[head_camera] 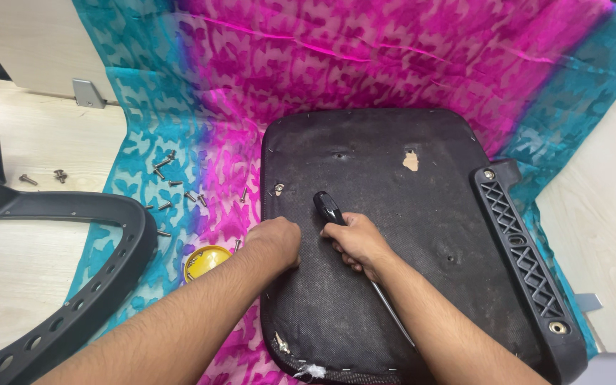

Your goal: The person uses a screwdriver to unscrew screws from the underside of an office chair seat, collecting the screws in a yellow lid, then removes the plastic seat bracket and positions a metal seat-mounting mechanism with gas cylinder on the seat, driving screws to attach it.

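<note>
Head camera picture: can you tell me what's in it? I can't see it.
Two bare hands rest on the black underside of a chair seat lying on a pink and teal cloth; the right hand grips a screwdriver, the left hand presses the seat. Loose screws and a yellow lid lie to the left.

light wood floor [30, 249] carries pink-teal cloth [365, 64]; left of the cloth: black curved chair frame [101, 278], two loose screws [44, 177] near its edge
</note>
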